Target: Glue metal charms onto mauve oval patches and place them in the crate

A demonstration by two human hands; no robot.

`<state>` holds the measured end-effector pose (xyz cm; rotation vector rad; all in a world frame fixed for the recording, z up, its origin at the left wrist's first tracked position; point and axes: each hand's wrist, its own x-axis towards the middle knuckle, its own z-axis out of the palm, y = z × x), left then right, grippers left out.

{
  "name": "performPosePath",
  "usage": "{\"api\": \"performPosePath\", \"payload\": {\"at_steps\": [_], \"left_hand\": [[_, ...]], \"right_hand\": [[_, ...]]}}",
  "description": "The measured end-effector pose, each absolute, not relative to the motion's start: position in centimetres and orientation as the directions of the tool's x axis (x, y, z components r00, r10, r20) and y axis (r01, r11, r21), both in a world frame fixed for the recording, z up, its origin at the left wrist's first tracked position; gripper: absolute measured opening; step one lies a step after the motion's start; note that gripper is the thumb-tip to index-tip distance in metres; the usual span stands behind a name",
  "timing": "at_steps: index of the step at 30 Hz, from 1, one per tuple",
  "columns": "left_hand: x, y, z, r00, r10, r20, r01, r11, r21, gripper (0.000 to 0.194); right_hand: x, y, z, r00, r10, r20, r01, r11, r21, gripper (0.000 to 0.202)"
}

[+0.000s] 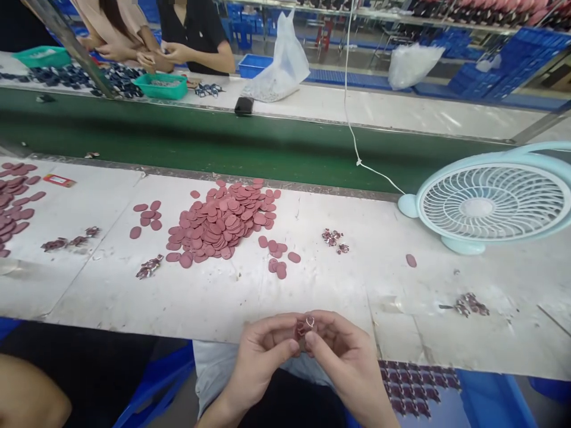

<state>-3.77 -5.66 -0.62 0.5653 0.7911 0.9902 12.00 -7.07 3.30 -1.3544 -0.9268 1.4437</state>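
Observation:
Close to the table's near edge, my left hand [263, 358] and my right hand [342, 358] meet, thumbs and fingers pinched around one small dark-red piece [305, 325] with a shiny pale loop. Fingertips hide much of it, so its exact kind cannot be made out. Beyond my hands lie loose maroon oval discs [277, 249] and a large heap of the same discs [223, 221]. Small clusters of shiny dark-red pieces rest on the white table, one ahead to the right [332, 237] and another farther right [471, 305].
A light-blue fan [477, 205] stands at the right, its white cord [352, 134] hanging above. Low right, rows of dark-red pieces [410, 383] fill part of a blue bin [495, 398]. Across the green belt [187, 139], people [196, 41] work beside teal baskets [163, 87].

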Motion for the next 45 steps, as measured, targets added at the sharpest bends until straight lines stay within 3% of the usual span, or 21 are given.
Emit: {"api": "performPosePath", "payload": {"at_steps": [14, 34, 41, 45], "left_hand": [[-3.3, -6.9, -1.6, 0.309, 0.895, -0.321, -0.476, 0.438, 0.762, 0.002], [-2.2, -7.0, -1.0, 0.295, 0.925, -0.241, -0.491, 0.363, 0.792, 0.011], [-1.5, -7.1, -1.0, 0.26, 0.943, -0.207, -0.475, 0.311, 0.823, 0.013], [-2.4, -5.7, -0.7, 0.28, 0.954, -0.107, -0.322, 0.199, 0.926, 0.018]], "right_hand": [[13.4, -7.8, 3.7, -0.027, 0.928, -0.371, -0.094, -0.371, -0.924, 0.021], [13.4, -8.8, 3.0, -0.002, 0.953, -0.304, -0.185, -0.3, -0.936, 0.016], [13.5, -8.7, 2.0, 0.055, 0.953, -0.298, -0.3, -0.268, -0.915, 0.011], [14.5, -8.6, 0.8, 0.075, 0.946, -0.315, -0.445, -0.251, -0.86, 0.011]]}}
